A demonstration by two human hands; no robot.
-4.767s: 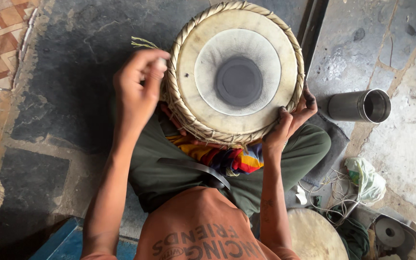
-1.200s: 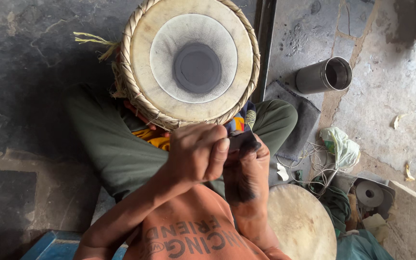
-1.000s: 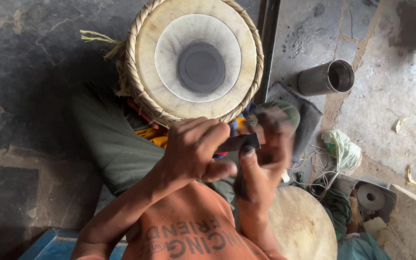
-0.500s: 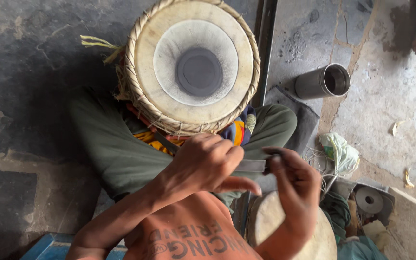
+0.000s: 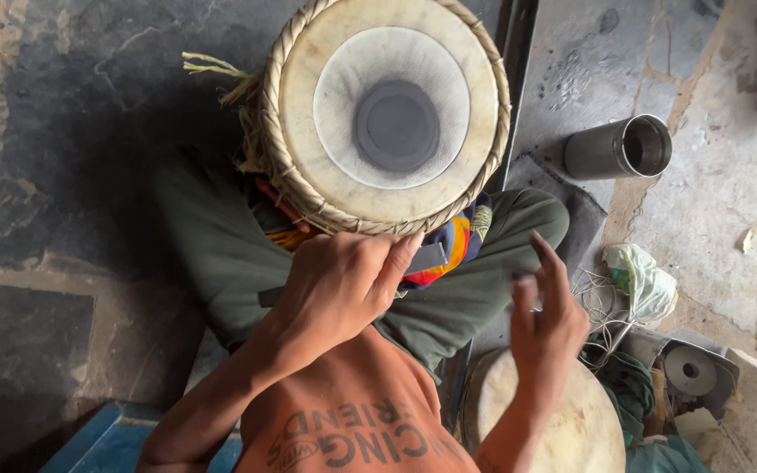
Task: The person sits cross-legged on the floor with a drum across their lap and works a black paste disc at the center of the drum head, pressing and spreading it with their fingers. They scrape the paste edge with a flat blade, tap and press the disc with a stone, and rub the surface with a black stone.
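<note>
The drum (image 5: 393, 123) has a matt, pale hide skin with a dull grey-black centre patch — its rim is rough braided rope. The cylinder (image 5: 617, 147) beside it is brushed metal. The floor (image 5: 63, 158) is rough, stained stone — the trousers (image 5: 221, 254) are matt green cloth.

The drum (image 5: 393, 118) rests on the person's lap, a metal cylinder (image 5: 617, 147) lying to its right, and a 2nd drumhead (image 5: 543, 427) sits near the right knee.

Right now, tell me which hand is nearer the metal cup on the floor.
Right. The right hand is raised, open, below and left of the metal cup; the left hand sits farther left, under the drum.
</note>
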